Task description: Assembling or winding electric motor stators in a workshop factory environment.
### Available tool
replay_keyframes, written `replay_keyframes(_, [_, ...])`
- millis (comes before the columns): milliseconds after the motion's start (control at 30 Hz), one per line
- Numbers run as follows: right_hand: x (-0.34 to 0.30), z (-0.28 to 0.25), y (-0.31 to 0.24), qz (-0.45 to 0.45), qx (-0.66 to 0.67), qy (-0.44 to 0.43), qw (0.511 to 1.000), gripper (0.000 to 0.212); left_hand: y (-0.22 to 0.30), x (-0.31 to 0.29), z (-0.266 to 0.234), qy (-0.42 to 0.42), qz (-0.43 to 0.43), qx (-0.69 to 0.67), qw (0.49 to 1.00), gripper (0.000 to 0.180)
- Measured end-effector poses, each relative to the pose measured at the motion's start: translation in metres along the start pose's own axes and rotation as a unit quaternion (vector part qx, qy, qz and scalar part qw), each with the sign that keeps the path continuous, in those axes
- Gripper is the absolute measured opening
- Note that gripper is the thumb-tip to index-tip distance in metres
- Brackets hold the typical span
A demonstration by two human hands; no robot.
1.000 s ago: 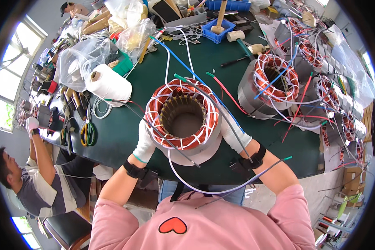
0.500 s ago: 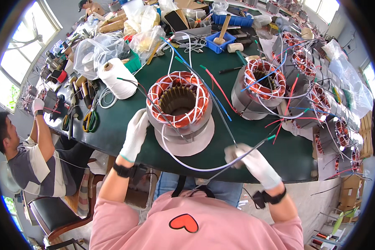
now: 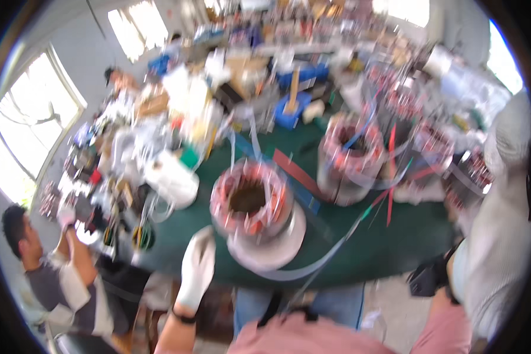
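A motor stator [image 3: 262, 206] with copper windings laced in white cord stands on a pale round disc [image 3: 277, 253] near the table's front edge. Beside its lower left my gloved left hand [image 3: 198, 265] points forward, fingers stretched out and holding nothing I can see. A small gap seems to part it from the stator. My gloved right hand [image 3: 507, 138] is raised at the far right, big and smeared by motion, so its fingers cannot be read. White cord [image 3: 312, 268] loops from the stator toward the right, with blue and red leads nearby.
A second stator [image 3: 351, 156] stands to the right, with more behind it. A white cord spool [image 3: 174, 180] and scissors [image 3: 141, 236] lie left. A mallet [image 3: 292, 97] stands in a blue bin [image 3: 286, 115] at the back. A co-worker [image 3: 56, 271] sits at the left.
My right hand has left the cord in front of the stator and swung up to the far right. My left hand has come off the stator's side. The whole view has tilted upward and blurred.
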State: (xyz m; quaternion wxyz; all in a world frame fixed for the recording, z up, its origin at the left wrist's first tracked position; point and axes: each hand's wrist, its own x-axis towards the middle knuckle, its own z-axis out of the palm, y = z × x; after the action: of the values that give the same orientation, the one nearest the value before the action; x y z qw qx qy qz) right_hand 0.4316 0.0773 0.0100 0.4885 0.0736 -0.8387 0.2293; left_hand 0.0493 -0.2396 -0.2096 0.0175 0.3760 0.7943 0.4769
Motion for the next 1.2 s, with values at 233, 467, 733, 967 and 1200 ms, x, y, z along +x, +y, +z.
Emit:
replay_keyframes(233, [0.087, 0.096, -0.038, 0.043, 0.03, 0.076, 0.996, 0.055, -0.004, 0.005, -0.056, 0.041, -0.112, -0.016, 0.993, 0.027])
replay_keyframes(467, [-0.077, 0.128, 0.032, 0.129, 0.011, 0.091, 0.987, 0.019, 0.031, 0.175, -0.073, 0.002, 0.159, 0.176, 0.971, 0.027])
replay_keyframes(733, [-0.169, 0.227, 0.046, 0.258, -0.223, -0.088, 0.936, 0.024, -0.052, 0.418, 0.05, -0.056, 0.349, 0.364, 0.862, 0.017])
replay_keyframes(967, [-0.166, 0.229, 0.041, 0.313, -0.237, -0.112, 0.913, 0.025, -0.127, 0.508, 0.15, -0.04, 0.149, 0.404, 0.901, 0.043])
replay_keyframes(1200, [-0.164, 0.234, 0.041, 0.326, -0.24, -0.101, 0.909, 0.025, -0.131, 0.508, 0.122, 0.113, 0.072, 0.354, 0.926, 0.037])
